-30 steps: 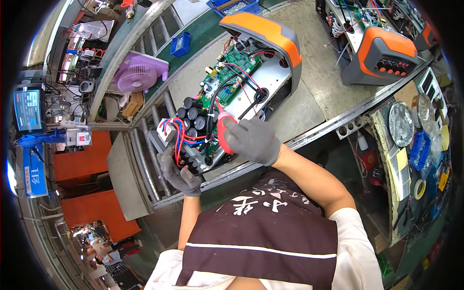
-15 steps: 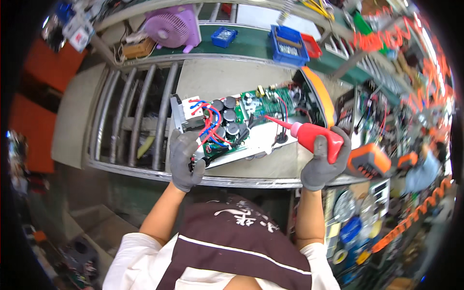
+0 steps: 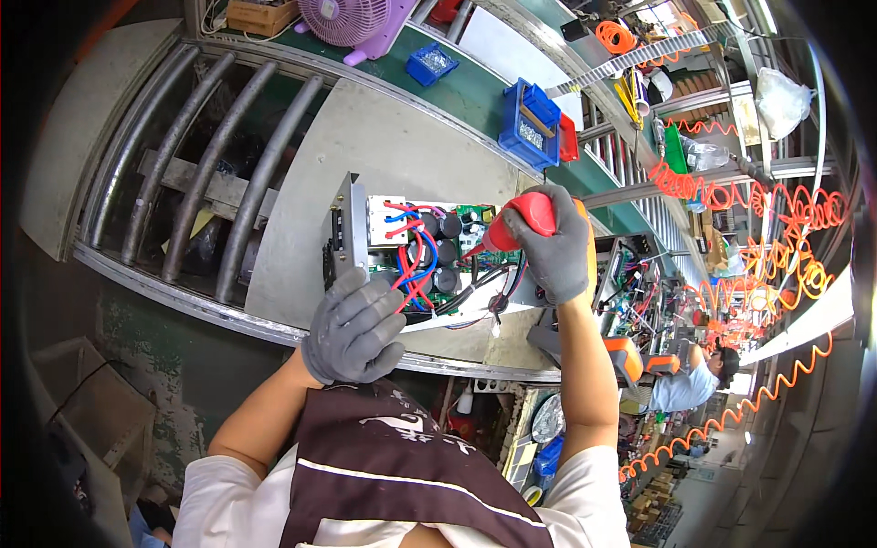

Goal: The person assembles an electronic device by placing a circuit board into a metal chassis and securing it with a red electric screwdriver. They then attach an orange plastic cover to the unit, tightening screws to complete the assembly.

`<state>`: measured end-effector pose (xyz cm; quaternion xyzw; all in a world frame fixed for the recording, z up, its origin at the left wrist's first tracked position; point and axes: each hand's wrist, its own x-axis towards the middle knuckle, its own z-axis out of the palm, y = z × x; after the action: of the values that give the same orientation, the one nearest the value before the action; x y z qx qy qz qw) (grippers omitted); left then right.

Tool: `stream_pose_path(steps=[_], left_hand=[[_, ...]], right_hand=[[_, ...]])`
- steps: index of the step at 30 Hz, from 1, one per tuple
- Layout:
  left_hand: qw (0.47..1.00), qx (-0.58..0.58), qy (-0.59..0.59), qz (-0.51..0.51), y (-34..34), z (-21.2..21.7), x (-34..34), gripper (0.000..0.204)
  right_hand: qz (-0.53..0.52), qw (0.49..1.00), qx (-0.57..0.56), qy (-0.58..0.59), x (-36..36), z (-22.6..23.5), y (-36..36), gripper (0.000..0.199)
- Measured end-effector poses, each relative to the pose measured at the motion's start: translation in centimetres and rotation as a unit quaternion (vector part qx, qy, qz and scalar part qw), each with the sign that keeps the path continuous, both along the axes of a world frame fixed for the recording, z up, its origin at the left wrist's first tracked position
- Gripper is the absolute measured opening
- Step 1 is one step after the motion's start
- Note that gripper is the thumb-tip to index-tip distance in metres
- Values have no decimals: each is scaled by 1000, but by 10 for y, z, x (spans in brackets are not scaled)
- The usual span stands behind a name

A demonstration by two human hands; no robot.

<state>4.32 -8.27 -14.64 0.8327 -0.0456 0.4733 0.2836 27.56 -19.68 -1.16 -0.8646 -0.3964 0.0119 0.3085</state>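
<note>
My right hand (image 3: 555, 254), in a grey glove, is wrapped round a red squeeze bottle (image 3: 530, 219). The bottle is tipped so that its long thin nozzle points down at the green circuit board (image 3: 470, 219); whether the tip touches cannot be made out. Round black capacitors (image 3: 447, 279) and red and blue wires (image 3: 422, 265) crowd the board beside the nozzle. At the left end of this unit stands a metal end plate (image 3: 349, 228) with a white block (image 3: 386, 219) next to it. My left hand (image 3: 354, 331), gloved too, lies with fingers outstretched at the unit's near left corner, holding nothing.
Metal rollers (image 3: 206, 173) run left of the grey work plate (image 3: 365, 128). Blue bins of small metal parts (image 3: 528, 128) and a purple fan (image 3: 352, 20) stand at the back. Further units (image 3: 630, 283), coiled orange hoses (image 3: 776, 247) and a co-worker (image 3: 690, 379) are to the right.
My view has swung to the right. My right hand has brought the bottle over the board and tipped its nozzle down. My left hand has shifted off the unit's edge, its fingers straighter.
</note>
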Motion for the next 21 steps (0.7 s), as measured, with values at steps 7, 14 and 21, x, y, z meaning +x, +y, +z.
stream_pose_path(steps=[7, 14, 21], left_hand=[[1000, 1, -4, -10, 3, 0, 0, 28], [1000, 2, -4, -9, 3, 1, -1, 28], [1000, 6, -3, -6, 2, 0, 0, 29]], right_hand=[[-27, 1000, 14, 5, 5, -10, -5, 33], [-79, 993, 42, 82, 19, -7, -11, 32], [-33, 999, 22, -20, 10, 0, -2, 32]])
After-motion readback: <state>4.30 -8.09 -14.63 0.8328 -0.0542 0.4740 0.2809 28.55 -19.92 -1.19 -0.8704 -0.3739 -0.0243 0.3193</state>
